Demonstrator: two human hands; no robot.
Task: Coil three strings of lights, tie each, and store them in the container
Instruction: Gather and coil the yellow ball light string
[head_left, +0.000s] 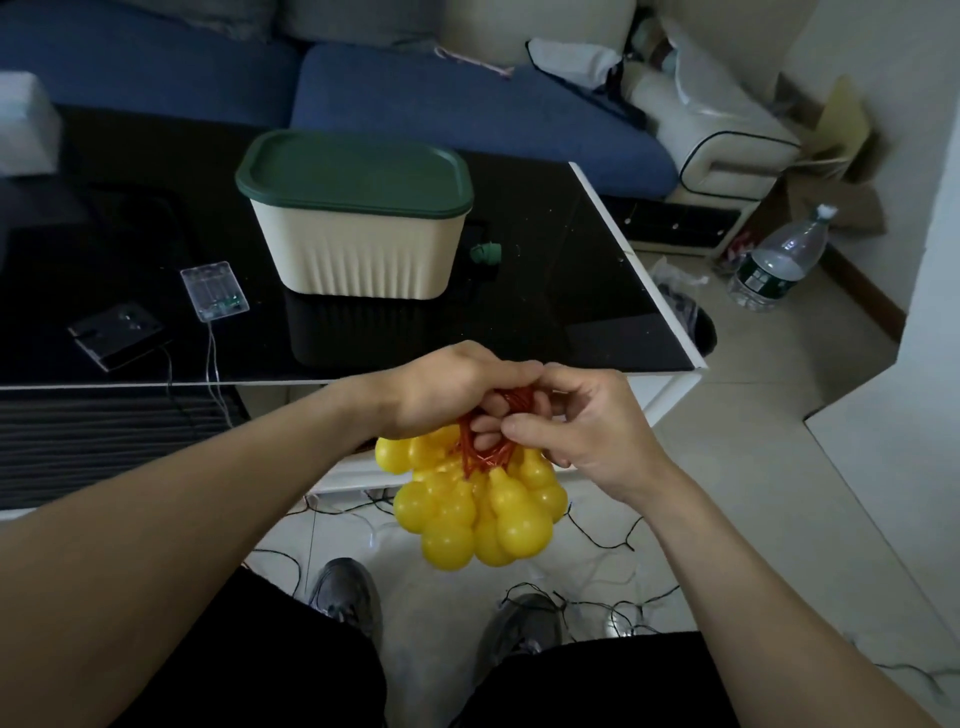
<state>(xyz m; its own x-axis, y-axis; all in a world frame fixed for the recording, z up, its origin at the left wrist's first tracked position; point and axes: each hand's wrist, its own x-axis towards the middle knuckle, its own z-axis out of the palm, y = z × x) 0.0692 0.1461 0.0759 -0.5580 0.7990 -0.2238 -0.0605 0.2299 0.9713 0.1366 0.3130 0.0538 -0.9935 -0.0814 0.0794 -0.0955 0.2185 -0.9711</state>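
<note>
Yellow bulb string (478, 512) is bunched up w/ its red wire loops (485, 444), hanging in front of the desk (597, 291), over the floor. Left hand (447, 387) fingers curled round the wire, right hand (576, 421) fingers pinching the loops. Behind the bunch on the desk: cream container (358, 249), green lid (353, 174) on, can't see inside. Left of the container, a clear battery box (214, 291) and a black one (117, 332). Loose wires (597, 540) on the floor below the bunch, water bottle (779, 260) off right, label unreadable.
</note>
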